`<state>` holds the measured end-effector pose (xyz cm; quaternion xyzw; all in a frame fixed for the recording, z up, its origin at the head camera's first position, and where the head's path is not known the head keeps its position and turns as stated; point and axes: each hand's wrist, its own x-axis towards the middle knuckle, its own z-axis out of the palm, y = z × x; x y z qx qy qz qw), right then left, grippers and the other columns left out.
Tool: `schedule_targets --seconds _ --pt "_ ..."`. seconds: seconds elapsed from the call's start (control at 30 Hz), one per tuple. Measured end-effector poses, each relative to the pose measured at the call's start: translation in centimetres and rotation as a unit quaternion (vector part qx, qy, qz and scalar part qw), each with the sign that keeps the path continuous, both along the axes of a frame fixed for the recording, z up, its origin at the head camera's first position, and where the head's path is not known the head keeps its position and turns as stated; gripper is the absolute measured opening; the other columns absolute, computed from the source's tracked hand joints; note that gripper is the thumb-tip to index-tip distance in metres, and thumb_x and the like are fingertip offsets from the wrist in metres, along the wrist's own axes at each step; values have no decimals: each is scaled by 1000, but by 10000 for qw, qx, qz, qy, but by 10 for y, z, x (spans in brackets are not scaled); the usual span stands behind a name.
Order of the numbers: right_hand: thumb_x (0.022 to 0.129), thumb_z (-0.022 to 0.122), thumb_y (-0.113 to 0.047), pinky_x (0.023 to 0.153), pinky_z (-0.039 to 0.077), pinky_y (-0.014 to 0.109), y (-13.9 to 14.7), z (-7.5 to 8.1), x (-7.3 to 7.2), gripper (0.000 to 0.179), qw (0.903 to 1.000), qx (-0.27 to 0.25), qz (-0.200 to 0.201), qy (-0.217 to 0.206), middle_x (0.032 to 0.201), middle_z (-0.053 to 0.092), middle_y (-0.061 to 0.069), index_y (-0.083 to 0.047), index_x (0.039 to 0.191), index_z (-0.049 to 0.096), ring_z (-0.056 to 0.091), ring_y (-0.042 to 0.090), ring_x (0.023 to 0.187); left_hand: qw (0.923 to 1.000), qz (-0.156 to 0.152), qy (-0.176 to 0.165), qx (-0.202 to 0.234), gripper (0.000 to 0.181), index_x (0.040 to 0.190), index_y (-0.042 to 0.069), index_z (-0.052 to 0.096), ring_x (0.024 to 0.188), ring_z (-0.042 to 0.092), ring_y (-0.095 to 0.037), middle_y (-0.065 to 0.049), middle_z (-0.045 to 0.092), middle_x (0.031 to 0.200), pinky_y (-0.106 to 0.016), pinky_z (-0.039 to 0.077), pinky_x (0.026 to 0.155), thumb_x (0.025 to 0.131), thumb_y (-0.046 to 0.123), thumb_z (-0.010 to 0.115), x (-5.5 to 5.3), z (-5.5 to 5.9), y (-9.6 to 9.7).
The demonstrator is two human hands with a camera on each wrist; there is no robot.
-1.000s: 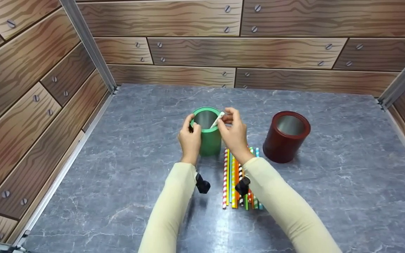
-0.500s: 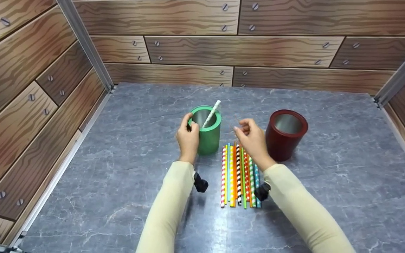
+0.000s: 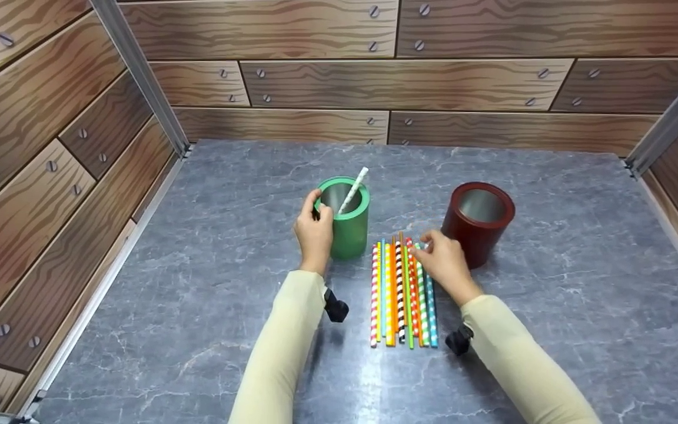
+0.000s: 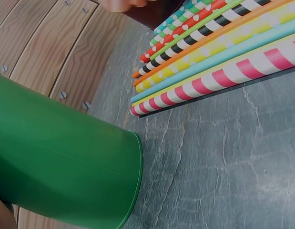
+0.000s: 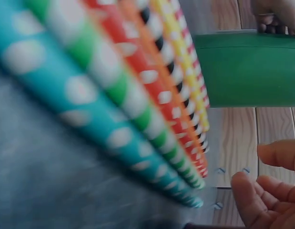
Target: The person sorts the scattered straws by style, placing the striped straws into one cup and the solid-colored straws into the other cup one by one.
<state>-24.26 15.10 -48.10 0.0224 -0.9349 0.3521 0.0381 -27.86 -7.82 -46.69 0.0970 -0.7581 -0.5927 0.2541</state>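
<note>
My left hand [image 3: 315, 238] grips the green canister [image 3: 349, 238] at its left rim; the canister stands upright. A pale patterned paper straw [image 3: 354, 189] leans inside it, its top sticking out past the rim. In front lies a row of several coloured paper straws [image 3: 401, 294], striped, dotted and plain, side by side on the tabletop. Over the far right ends of that row is my right hand [image 3: 446, 262]. Its thumb and fingers [image 5: 249, 191] are apart with nothing between them in the right wrist view.
A dark red canister [image 3: 483, 241] stands upright just behind my right hand, with no straw showing inside. Wood-patterned panels [image 3: 315, 85] wall the back and sides of the grey marbled tabletop [image 3: 198, 294].
My right hand let go of the pale straw in the green canister, then moved right and down toward the straw row. The left hand keeps its grip on the canister.
</note>
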Motion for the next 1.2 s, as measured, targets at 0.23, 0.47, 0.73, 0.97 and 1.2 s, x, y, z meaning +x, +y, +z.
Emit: schedule_targets --seconds 0.23,0.47,0.73,0.97,1.2 --pt "82 68 -23 62 42 39 9 -14 8 35 9994 216 -80 -273 78 58 13 1 103 57 52 25 66 10000 -9 -13 20 38 120 14 62 64 43 -13 -7 66 95 -24 36 61 85 11 48 -1 2 -1" --pt "79 69 -19 69 45 43 13 -22 8 40 9979 153 -223 -589 88 62 19 4 109 57 57 28 76 9999 -67 -94 106 40 121 15 61 60 39 -12 -4 60 81 -24 34 58 84 10 48 0 1 -1" --pt "80 67 -17 73 47 42 12 -24 1 40 9946 160 -243 -998 99 62 22 5 111 57 60 30 82 10000 -74 -19 13 39 121 14 61 55 36 -11 -2 52 68 -23 32 55 85 11 47 0 -1 -1" --pt "81 65 -9 56 52 28 11 -24 -4 43 9847 -525 -295 -1634 110 57 30 10 118 52 62 17 63 10000 -50 -73 23 39 121 15 61 55 36 -11 -3 55 71 -24 33 54 85 12 47 -1 1 -1" --pt "74 62 -9 54 51 28 9 -23 -4 42 9877 -79 -268 -1540 108 57 29 10 110 54 60 19 64 9998 -114 -142 77 39 123 17 60 51 33 -11 2 40 58 -24 31 52 86 13 46 0 -1 -1"
